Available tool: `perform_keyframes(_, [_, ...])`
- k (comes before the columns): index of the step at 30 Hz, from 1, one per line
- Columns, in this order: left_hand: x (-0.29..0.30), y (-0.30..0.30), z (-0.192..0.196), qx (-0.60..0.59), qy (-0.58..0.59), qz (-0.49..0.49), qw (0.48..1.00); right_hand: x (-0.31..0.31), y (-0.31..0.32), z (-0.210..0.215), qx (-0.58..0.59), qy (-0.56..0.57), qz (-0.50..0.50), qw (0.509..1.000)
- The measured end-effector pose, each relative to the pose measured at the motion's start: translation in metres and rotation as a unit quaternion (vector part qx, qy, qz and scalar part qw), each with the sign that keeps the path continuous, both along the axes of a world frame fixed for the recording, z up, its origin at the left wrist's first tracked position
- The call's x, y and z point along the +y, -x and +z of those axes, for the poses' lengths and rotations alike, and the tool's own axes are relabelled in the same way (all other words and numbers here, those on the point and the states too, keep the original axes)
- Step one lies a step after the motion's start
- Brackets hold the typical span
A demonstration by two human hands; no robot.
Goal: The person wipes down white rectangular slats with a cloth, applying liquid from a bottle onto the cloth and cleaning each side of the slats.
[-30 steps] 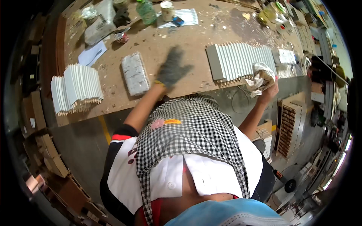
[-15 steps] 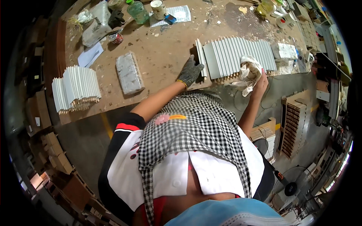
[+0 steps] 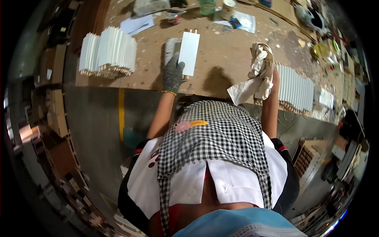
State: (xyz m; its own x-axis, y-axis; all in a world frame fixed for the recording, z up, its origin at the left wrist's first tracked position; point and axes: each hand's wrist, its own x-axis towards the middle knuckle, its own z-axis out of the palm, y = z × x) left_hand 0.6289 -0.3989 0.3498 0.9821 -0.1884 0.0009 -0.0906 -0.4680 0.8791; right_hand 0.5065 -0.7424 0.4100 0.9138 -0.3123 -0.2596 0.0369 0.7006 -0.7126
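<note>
In a grey knit glove, my left hand is closed on the edge of a flat white wooden slat, raised over the table; pale dowel ends stick out at its top and bottom. My right hand grips a crumpled cream cloth that hangs down over the table's front edge. Beside that hand, a row of matching white slats stands on edge at the right. Another row of such slats is at the left.
The held slat partly covers a plastic-wrapped white block. Farther back are a white paper, a small tin, a green bottle, a cup and a blue object. A white package ends the right row.
My left hand has moved leftward, taking one slat away from the right row. The right hand still holds the cloth, now lifted and hanging looser. The whole view has shifted.
</note>
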Motion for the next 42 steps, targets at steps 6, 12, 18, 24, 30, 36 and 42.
perform_keyframes(6, [0.057, 0.012, -0.03, -0.124, -0.233, 0.048, 0.963, 0.064, -0.093, 0.0, 0.098, 0.328, 0.169, 0.924])
perform_keyframes(12, [0.033, 0.04, -0.042, -0.085, -0.012, 0.12, 0.989, 0.206, -0.113, -0.044, -0.206, 0.726, 0.227, 0.615])
perform_keyframes(18, [0.035, 0.038, -0.046, -0.09, -0.069, 0.14, 0.984, 0.195, -0.183, -0.089, -0.136, 0.841, 0.148, 0.502])
perform_keyframes(24, [0.034, 0.038, -0.029, -0.027, -0.013, 0.123, 0.992, 0.205, -0.129, -0.082, -0.324, 0.786, 0.231, 0.473])
perform_keyframes(30, [0.028, 0.039, -0.028, -0.029, -0.059, 0.126, 0.99, 0.131, -0.255, -0.102, -0.02, 0.794, 0.188, 0.578])
perform_keyframes(36, [0.034, 0.047, -0.033, 0.005, -0.042, 0.145, 0.989, 0.072, -0.322, 0.015, -0.102, 0.811, -0.252, 0.517])
perform_keyframes(42, [0.03, 0.043, -0.034, -0.025, -0.009, 0.144, 0.989, 0.033, -0.369, -0.016, -0.196, 0.865, -0.095, 0.452])
